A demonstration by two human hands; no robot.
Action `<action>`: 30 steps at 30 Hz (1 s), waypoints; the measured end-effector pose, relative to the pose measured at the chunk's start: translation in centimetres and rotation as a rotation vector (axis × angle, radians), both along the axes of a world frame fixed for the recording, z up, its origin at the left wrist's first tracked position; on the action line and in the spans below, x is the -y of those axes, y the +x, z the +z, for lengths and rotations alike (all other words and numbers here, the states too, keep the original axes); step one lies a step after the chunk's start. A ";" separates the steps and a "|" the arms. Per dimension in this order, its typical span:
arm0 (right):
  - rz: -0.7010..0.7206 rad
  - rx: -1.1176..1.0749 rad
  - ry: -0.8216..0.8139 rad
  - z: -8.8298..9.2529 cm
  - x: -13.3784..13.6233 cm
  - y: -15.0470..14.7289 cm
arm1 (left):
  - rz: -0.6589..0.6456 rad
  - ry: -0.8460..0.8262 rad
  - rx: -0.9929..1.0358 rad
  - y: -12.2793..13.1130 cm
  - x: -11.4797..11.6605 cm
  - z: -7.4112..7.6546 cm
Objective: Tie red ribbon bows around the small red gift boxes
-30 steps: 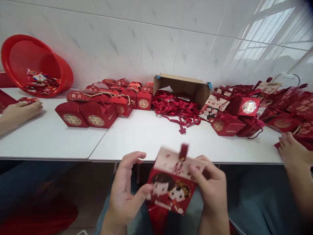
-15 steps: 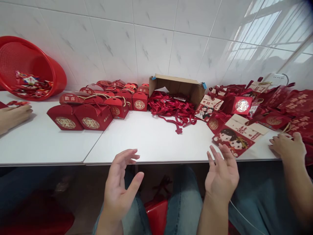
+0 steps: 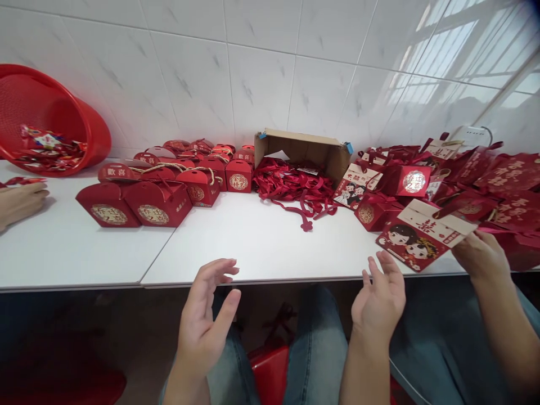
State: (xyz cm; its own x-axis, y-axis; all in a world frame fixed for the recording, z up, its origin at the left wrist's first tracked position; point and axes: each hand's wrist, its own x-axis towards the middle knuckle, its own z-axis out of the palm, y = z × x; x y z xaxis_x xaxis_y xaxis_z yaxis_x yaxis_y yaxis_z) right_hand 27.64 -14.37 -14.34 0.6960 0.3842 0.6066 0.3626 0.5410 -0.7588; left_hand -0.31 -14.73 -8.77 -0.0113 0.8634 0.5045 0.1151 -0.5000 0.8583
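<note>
My left hand is raised at the front edge of the white table, fingers curved and thumb apart, holding nothing. My right hand is also raised at the edge with its fingers spread and nothing in it. It is nearest to a red and cream box with two cartoon faces, which sits just beyond its fingertips. Another person's hand touches that box at its right side. Between and beyond my hands, dark red ribbons spill from an open cardboard box.
Red gift boxes with rope handles stand at the left. A tipped red basket holds wrapped sweets, and another person's hand rests near it. More red boxes and bags crowd the right, against the tiled wall.
The other person's hand at the right has moved left onto the cartoon-face box, which has shifted slightly right and turned. My two hands stay open, with little movement.
</note>
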 end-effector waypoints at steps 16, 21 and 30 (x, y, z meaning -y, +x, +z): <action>0.147 -0.285 -0.097 1.6 0.2 -2.9 | 0.111 -0.169 -0.045 -0.3 -0.7 -0.5; 0.193 -0.486 -0.154 2.9 0.6 -4.6 | 0.534 -0.119 0.005 -3.8 -4.0 -0.2; 0.219 -0.585 -0.118 3.8 0.8 -4.8 | 0.971 -0.227 -0.664 -12.1 -14.5 5.4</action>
